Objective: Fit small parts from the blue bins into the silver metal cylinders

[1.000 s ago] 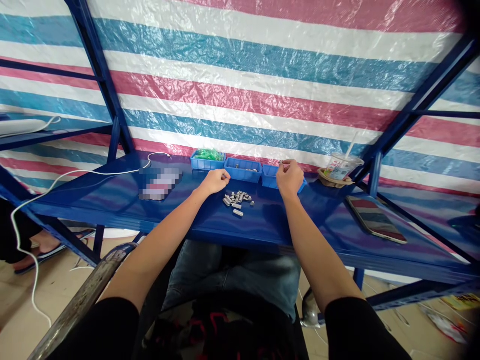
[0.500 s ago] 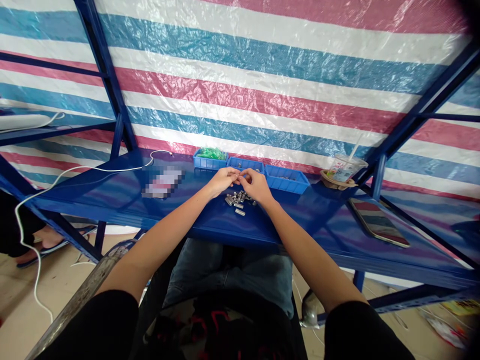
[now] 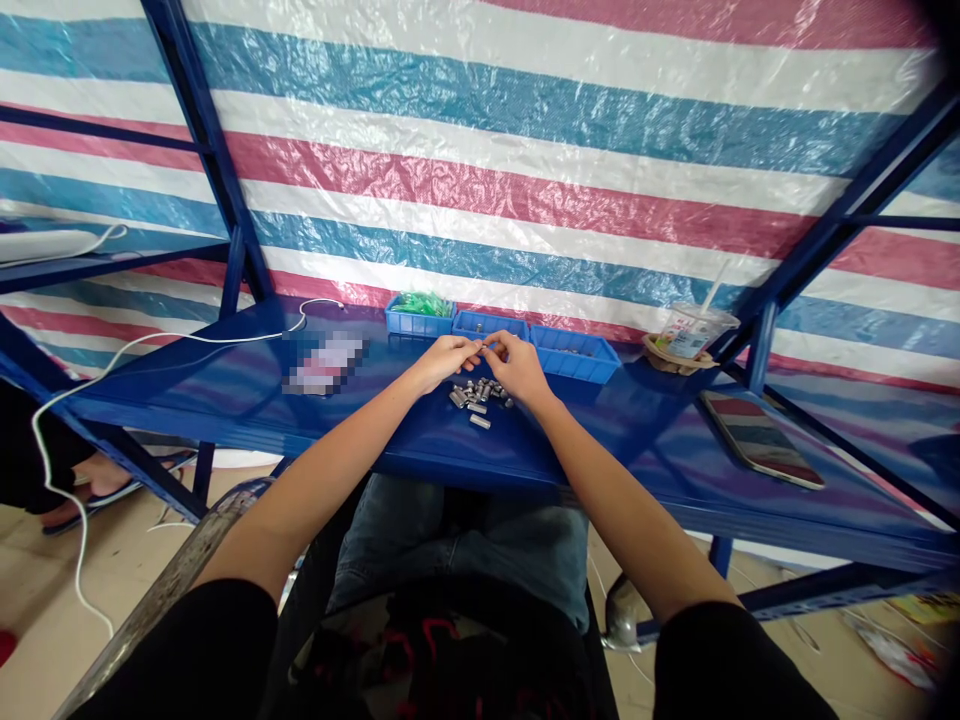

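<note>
My left hand (image 3: 448,362) and my right hand (image 3: 516,366) meet above the blue table (image 3: 427,440), fingertips close together. Both are closed in a pinch around something too small to make out. Just below them lies a loose pile of small silver metal cylinders (image 3: 477,407), with one cylinder (image 3: 481,422) nearest the table's front edge. Behind my hands stand three blue bins: the left bin (image 3: 418,325) holds green pieces, while the middle bin (image 3: 489,325) and the right bin (image 3: 574,356) hold small parts I cannot make out.
A plastic cup with a straw (image 3: 686,330) sits in a cardboard holder at the right, behind a phone (image 3: 762,438). A pixelated flat item (image 3: 328,363) and a white cable (image 3: 217,341) lie at the left. Blue frame posts flank the table; a person's foot (image 3: 109,475) shows below left.
My fingertips have shifted slightly, with a small gap now showing between the hands. My right hand has lifted a little off the pile's edge. The view has moved slightly.
</note>
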`<state>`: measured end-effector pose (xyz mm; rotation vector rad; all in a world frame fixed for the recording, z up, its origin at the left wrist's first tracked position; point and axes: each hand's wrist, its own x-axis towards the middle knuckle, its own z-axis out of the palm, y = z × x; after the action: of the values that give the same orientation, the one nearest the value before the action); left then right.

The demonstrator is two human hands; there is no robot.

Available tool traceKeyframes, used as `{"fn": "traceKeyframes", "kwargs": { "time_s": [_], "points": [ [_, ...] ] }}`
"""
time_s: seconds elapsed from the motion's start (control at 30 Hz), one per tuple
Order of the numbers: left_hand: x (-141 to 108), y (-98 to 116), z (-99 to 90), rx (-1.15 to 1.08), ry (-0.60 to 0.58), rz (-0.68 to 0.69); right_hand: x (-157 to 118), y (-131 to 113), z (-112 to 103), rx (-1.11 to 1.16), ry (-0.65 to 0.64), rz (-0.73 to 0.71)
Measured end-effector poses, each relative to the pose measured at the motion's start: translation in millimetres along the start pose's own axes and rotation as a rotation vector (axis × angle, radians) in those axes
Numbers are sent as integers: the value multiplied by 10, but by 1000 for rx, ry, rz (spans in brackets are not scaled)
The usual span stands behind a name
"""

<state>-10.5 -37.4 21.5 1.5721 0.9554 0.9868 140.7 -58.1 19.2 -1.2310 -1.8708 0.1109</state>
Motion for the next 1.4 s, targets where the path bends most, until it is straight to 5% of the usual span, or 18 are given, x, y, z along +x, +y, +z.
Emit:
{"fn": "traceKeyframes", "kwargs": {
  "time_s": [0.23, 0.47, 0.7, 1.1, 1.4],
  "points": [
    [9, -9, -15, 78, 43, 144, 26, 22, 1, 207, -42, 229],
    [-7, 9, -22, 63, -15, 194, 49, 52, 9, 404, -76, 288],
    [40, -59, -12, -95, 52, 94, 31, 66, 65, 419, -83, 217],
    [63, -68, 34, -21, 114, 199, 11, 67, 86, 208, -111, 256],
    [48, -11, 29, -111, 75, 146, 43, 92, 74, 343, -36, 213]
  ]
}}
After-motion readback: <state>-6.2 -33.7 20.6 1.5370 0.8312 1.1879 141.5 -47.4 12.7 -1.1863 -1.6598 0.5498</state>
